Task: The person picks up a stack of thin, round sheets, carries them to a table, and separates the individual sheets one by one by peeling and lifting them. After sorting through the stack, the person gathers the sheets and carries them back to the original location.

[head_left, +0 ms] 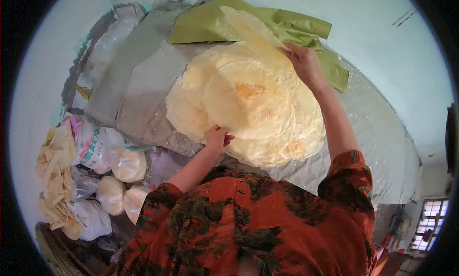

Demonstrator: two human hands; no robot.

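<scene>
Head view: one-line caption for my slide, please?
Left hand and right hand grip a stack of thin flatbreads on a grey sheet.

A table (pixel 382 132) covered by a grey plastic sheet (pixel 143 99) carries everything. A pile of thin round flatbreads (pixel 248 104) lies near its middle. A green sack (pixel 205 25) lies at the far edge, partly under the pile. Off the left edge sit clear bags of flatbreads (pixel 122 166) and a heap of yellowish scraps (pixel 55 171).
</scene>
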